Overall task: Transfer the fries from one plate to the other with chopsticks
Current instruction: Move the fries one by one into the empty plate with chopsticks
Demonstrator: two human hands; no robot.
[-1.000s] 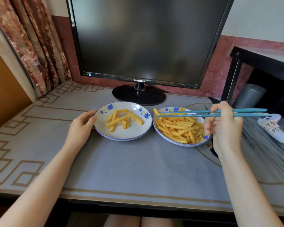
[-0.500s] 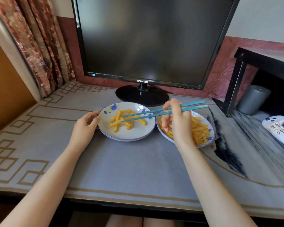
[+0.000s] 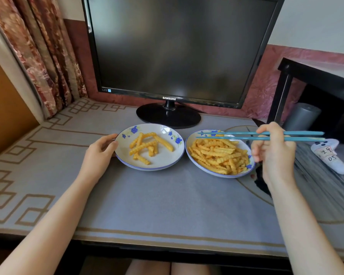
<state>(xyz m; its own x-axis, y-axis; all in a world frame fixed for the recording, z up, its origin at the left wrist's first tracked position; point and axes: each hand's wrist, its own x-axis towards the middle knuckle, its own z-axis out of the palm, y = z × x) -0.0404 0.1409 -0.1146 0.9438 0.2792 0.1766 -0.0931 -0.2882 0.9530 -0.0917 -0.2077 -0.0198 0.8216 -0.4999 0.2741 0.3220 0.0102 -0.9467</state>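
Two white plates with blue flowers sit side by side on the desk. The left plate [image 3: 163, 164] bears several crinkle fries [image 3: 145, 148]. A heap of fries [image 3: 218, 155] fills the right plate [image 3: 195, 165]. My left hand [image 3: 99, 153] touches the left plate's left rim with curved fingers. At the right plate's right edge, my right hand [image 3: 274, 153] grips a pair of blue chopsticks [image 3: 232, 135]. They lie almost level, tips pointing left over the far side of the right plate. Nothing is between the tips.
A black monitor [image 3: 179, 50] on a round stand [image 3: 168, 116] rises just behind the plates. A white controller [image 3: 330, 155] lies at the right on the table, behind it a black side table [image 3: 316, 76] and a grey cylinder [image 3: 302, 116]. A curtain [image 3: 42, 46] hangs at the left.
My right hand has swung the chopsticks from over the left plate back right to the right plate. One more fry lies on the left plate. My left hand has stayed at the rim.
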